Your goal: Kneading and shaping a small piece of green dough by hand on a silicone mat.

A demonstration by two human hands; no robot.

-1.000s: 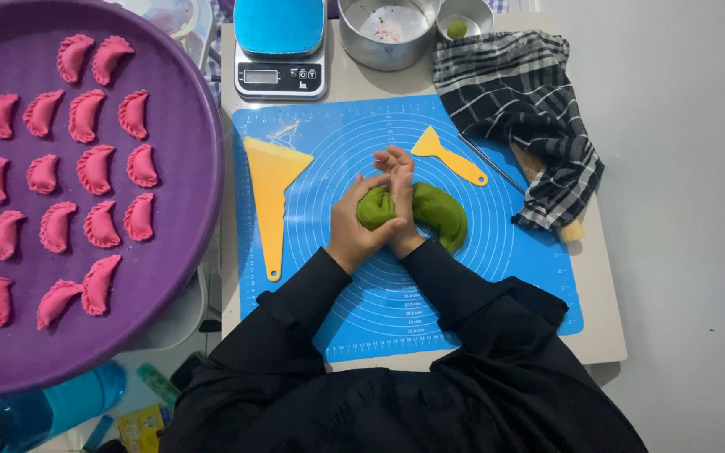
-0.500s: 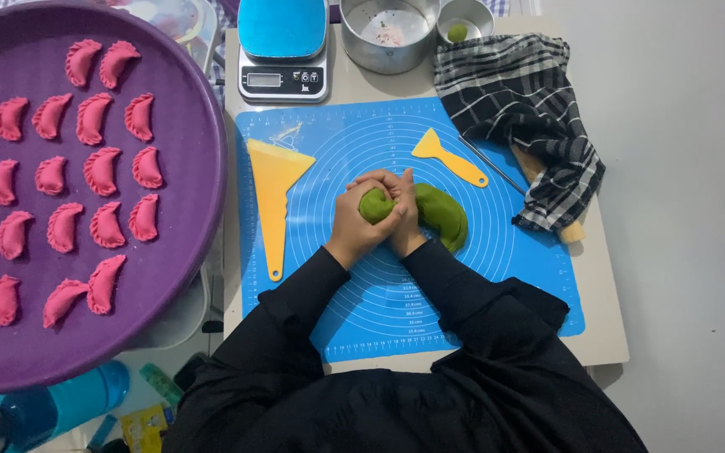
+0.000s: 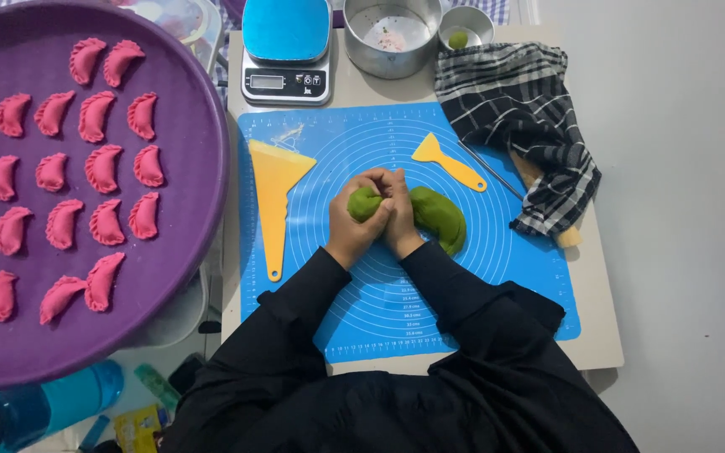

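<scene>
I see both hands at the centre of the blue silicone mat [image 3: 497, 277]: my left hand [image 3: 354, 226] and right hand [image 3: 398, 214] are clenched together on a small green dough piece [image 3: 364, 203]. The larger green dough log [image 3: 440, 216] lies at their 3 o'clock, touching the right hand. I judge even, light pressure while turning best rounds the piece.

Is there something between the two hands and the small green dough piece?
No. The left hand and right hand touch the small green dough piece directly; the large green dough roll lies beside them.
</scene>
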